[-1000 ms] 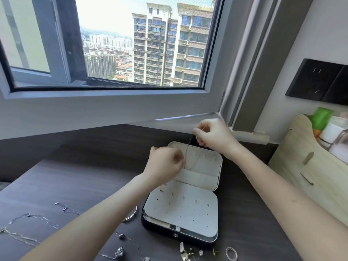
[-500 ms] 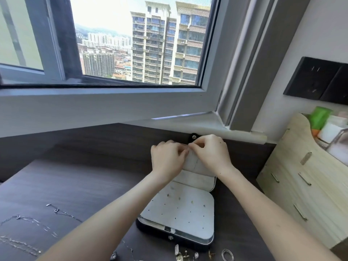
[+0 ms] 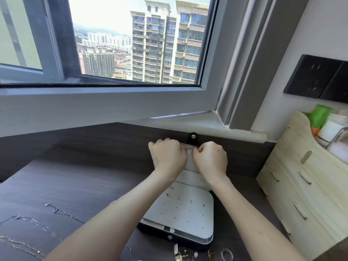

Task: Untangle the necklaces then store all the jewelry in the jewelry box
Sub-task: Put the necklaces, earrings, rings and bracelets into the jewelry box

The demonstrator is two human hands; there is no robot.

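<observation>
The jewelry box [image 3: 154,229] lies open on the dark table [image 3: 84,176], its base toward the person and its lid [image 3: 190,162] standing up at the 12 o'clock side. Both hands meet at the upper edge of this lid. The left hand [image 3: 167,157] has its fingers [image 3: 163,143] curled over the lid's top edge. The right hand [image 3: 211,161] has its fingers bent tight, thumb against forefinger like a pinch. What it pinches I cannot tell; a chain there would be too fine to see.

I judge the step in hand is fixing one necklace at the top of the lid. To do it well, the left hand should keep the lid steady, so it does not fold back toward the black strap [image 3: 193,138] behind it. The right hand should then set the chain down slowly and let it hang straight, without a twist, or it may knot again. A light pull afterwards would show whether it sits firmly.

More work waits. Thin necklaces [image 3: 56,211] are spread on the table at about 8 o'clock from the box, well apart from it. Small pieces [image 3: 180,255] and a ring [image 3: 227,254] lie just beside its front edge at 6 o'clock. A wooden organizer [image 3: 301,185] stands at 3 o'clock.
</observation>
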